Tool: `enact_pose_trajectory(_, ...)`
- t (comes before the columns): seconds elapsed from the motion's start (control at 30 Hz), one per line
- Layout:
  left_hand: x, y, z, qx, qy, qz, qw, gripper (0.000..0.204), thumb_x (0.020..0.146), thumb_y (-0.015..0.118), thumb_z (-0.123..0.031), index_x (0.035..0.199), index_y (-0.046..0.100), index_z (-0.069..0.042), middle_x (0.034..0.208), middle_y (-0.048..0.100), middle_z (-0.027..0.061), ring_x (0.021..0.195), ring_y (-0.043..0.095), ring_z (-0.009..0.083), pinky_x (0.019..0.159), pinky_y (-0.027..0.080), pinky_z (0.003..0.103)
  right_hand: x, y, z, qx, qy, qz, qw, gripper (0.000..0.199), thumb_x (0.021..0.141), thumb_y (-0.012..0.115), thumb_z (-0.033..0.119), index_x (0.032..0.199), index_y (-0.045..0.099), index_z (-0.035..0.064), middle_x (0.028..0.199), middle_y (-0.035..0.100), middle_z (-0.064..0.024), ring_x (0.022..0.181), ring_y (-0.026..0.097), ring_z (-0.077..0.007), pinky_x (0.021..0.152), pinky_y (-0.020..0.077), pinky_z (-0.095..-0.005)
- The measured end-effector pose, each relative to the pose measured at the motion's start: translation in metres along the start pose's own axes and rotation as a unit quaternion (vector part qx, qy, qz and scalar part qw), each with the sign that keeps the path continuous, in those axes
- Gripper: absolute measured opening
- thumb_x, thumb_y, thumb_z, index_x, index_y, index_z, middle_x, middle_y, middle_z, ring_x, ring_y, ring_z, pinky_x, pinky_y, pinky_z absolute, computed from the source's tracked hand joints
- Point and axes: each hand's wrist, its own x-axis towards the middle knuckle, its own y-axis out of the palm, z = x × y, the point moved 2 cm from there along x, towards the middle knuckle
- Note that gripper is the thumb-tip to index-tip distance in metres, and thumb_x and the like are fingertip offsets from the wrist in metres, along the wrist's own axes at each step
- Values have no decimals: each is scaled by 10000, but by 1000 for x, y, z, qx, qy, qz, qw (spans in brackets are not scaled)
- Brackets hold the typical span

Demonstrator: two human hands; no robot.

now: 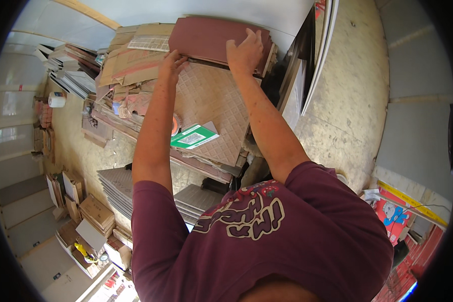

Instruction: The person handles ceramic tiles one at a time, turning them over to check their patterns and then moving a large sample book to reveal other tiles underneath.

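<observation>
A stack of reddish-brown rectangular tiles or boards (209,38) lies at the far end of the low pile before me. My left hand (172,65) is at the stack's near left corner, its fingers apart and touching the edge. Over the right part of the top piece, my right hand (245,53) is spread, thumb and fingers apart; whether the palm presses on it cannot be seen. Nearer to me is a large tan tile with a ridged diamond pattern (211,98). On it rest a green and white card (194,136) and an orange roll of tape (175,125), partly behind my left forearm.
Flattened cardboard (123,63) lies left of the stack. Dark and white panels (299,75) lean at the right. Grey tiles (117,189) stand near my left elbow. Cardboard boxes (96,214) are at the lower left, and a white bucket (57,99) stands farther left.
</observation>
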Motion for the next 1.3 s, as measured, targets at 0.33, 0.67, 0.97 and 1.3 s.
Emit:
enact_pose_trajectory(0.33,2,-17,-3,-33,-20,-17,999,404,806,610,-238,1118,492,-12,1098,529,135,1017,521,288,845,450,403,-8,8,1,-6,-33,62,998,503,726,587,171,1170,441,-16,1327,310,-241,1227,291,-363,995,266,-457)
enact_pose_trajectory(0.67,6,-52,5,-218,-63,-86,970,269,791,628,-158,1000,523,-25,1028,504,109,1023,477,297,926,414,477,-15,19,3,-2,-84,99,992,495,729,585,202,1169,466,11,1287,392,-208,1186,361,-355,964,327,-440)
enact_pose_trajectory(0.97,-14,-70,-2,-169,-102,-97,976,305,769,643,-139,1030,528,-33,1049,519,97,1011,496,304,900,427,490,-19,27,2,-7,-112,92,989,434,720,585,191,1107,512,8,1234,450,-180,1109,443,-319,931,366,-403)
enact_pose_trajectory(1.3,-46,-62,-6,-300,-57,-9,952,266,722,625,19,977,555,-19,965,595,102,933,559,260,842,469,466,-22,32,3,67,-87,136,985,420,721,584,168,1090,516,-19,1199,467,-182,1078,475,-295,914,388,-376)
